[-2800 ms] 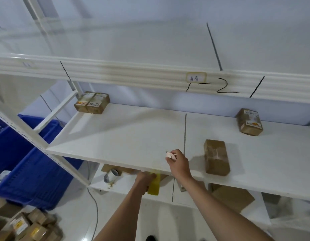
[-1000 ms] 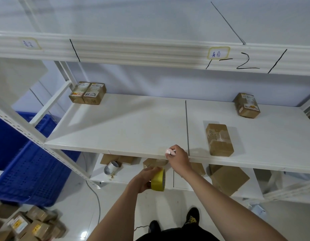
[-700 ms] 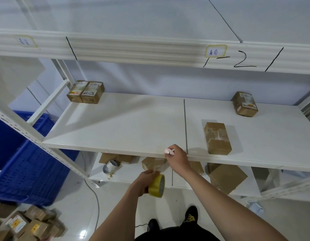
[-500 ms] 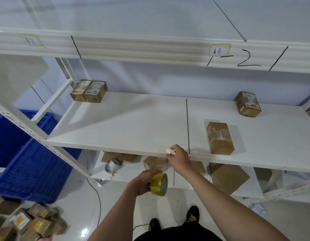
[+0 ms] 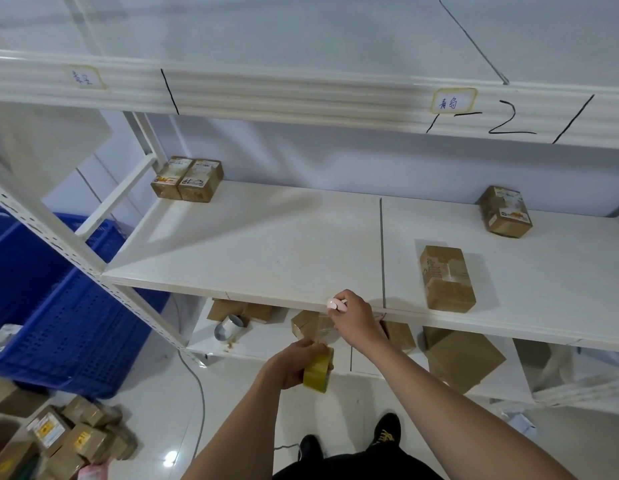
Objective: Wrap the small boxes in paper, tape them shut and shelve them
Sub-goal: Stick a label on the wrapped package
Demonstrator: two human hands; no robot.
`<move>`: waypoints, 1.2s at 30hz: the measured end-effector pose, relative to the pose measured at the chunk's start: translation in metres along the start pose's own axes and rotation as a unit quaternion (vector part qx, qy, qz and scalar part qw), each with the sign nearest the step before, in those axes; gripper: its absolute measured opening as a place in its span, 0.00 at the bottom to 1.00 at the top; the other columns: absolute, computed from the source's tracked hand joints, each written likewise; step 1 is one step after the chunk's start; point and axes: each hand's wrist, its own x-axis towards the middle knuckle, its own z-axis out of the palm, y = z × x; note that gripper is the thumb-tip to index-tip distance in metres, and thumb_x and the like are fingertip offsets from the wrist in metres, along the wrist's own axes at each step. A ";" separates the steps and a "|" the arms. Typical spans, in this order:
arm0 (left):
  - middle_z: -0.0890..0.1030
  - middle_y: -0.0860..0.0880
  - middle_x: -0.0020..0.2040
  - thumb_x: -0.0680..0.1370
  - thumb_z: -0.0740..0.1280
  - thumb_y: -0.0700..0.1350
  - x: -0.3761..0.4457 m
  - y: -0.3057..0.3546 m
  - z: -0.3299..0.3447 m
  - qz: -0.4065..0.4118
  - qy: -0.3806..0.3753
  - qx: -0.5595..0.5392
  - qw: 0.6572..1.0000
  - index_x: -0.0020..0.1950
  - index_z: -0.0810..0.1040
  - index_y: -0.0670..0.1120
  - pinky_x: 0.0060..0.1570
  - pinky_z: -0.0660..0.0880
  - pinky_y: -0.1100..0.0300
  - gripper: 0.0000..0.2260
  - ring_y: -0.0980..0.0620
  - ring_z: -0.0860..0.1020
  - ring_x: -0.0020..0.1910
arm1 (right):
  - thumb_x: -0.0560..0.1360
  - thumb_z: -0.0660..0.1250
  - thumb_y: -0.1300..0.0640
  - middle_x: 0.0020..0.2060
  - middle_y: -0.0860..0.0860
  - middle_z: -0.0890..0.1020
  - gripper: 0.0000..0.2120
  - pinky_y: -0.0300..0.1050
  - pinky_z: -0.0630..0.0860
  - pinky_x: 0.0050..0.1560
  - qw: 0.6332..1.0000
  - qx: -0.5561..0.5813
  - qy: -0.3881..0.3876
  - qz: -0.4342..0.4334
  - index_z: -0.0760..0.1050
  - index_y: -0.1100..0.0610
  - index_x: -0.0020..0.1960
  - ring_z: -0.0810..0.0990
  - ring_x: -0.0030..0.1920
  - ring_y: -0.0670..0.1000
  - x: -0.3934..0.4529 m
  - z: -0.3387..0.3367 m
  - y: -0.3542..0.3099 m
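The left hand [image 5: 290,367] is curling its fingers round a glossy yellow roll of packing tape [image 5: 318,370], held below the white shelf board [image 5: 266,244]. The right hand [image 5: 355,318] is closing on a small white pen-like object [image 5: 335,304] at the board's front edge. A brown paper-wrapped rectangular box [image 5: 446,278], taped across the top, is lying flat on the smooth board, just right of that hand.

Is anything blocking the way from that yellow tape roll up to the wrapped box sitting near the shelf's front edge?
Yes: the tape roll is below the shelf board, and the right hand is between it and the wrapped box.
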 end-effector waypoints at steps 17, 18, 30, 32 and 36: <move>0.81 0.43 0.49 0.77 0.74 0.51 0.000 -0.018 -0.001 -0.019 0.088 0.019 0.996 0.58 0.79 0.46 0.36 0.81 0.56 0.14 0.47 0.82 0.42 | 0.76 0.70 0.54 0.42 0.45 0.81 0.03 0.53 0.83 0.40 0.998 -0.029 -0.053 0.006 0.76 0.49 0.46 0.82 0.38 0.52 -0.005 -0.003 0.010; 0.81 0.43 0.49 0.76 0.74 0.51 -0.002 -0.019 -0.003 -0.013 0.086 0.007 0.996 0.57 0.80 0.46 0.37 0.81 0.55 0.14 0.46 0.83 0.43 | 0.75 0.71 0.55 0.42 0.47 0.82 0.03 0.52 0.84 0.38 0.998 -0.030 -0.061 0.006 0.78 0.50 0.47 0.82 0.36 0.51 -0.006 -0.002 0.012; 0.80 0.38 0.57 0.76 0.72 0.51 -0.007 -0.024 -0.009 -0.008 0.102 -0.041 0.994 0.55 0.84 0.46 0.46 0.82 0.50 0.12 0.39 0.80 0.54 | 0.81 0.63 0.62 0.53 0.52 0.82 0.12 0.33 0.73 0.49 0.984 -0.118 -0.121 -0.061 0.81 0.56 0.61 0.79 0.51 0.49 -0.020 0.018 0.026; 0.80 0.39 0.56 0.77 0.71 0.50 -0.009 -0.022 -0.008 -0.004 0.109 -0.033 0.994 0.54 0.84 0.46 0.46 0.82 0.51 0.10 0.41 0.80 0.52 | 0.82 0.64 0.59 0.48 0.51 0.80 0.10 0.27 0.66 0.39 0.981 -0.132 -0.121 -0.080 0.82 0.57 0.58 0.76 0.46 0.47 -0.023 0.020 0.027; 0.80 0.44 0.51 0.80 0.68 0.49 -0.011 -0.020 -0.005 0.011 0.123 -0.014 0.992 0.51 0.85 0.49 0.45 0.81 0.53 0.07 0.45 0.80 0.48 | 0.82 0.64 0.53 0.45 0.51 0.77 0.11 0.30 0.64 0.34 0.975 -0.166 -0.114 -0.096 0.82 0.58 0.54 0.74 0.41 0.47 -0.025 0.024 0.027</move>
